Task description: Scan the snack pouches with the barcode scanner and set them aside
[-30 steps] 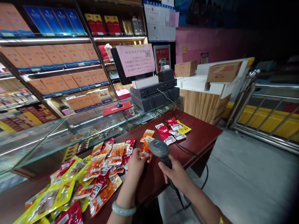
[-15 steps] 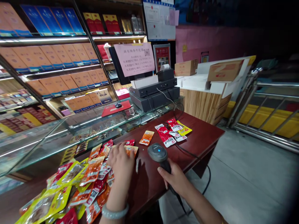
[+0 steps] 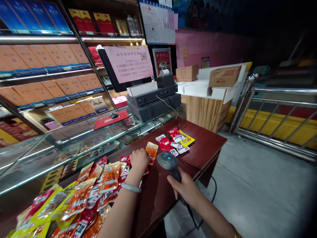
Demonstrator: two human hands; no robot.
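My right hand (image 3: 185, 186) is wrapped round the handle of a dark barcode scanner (image 3: 170, 165) with a small blue light; its head tilts over the table's right half. My left hand (image 3: 140, 161), with a pale bangle at the wrist, is closed at the lower left edge of an orange snack packet (image 3: 152, 151). The fingertips are partly hidden. Below and left of that hand, a loose pile of orange, red and yellow snack packets (image 3: 81, 198) covers the table. Beyond the scanner lies a smaller group of red, white and yellow packets (image 3: 164, 143).
The dark red table (image 3: 203, 145) adjoins a glass display counter (image 3: 81, 140) bearing a cash drawer (image 3: 153, 107) and a monitor with a pink notice (image 3: 128, 64). The scanner's cable (image 3: 214, 191) hangs off the front edge. A metal railing (image 3: 277, 122) stands to the right.
My left hand has moved from the pile towards the far right and closed on the orange packet, which has shifted and turned. The scanner stays nearly still; the view has swung slightly right.
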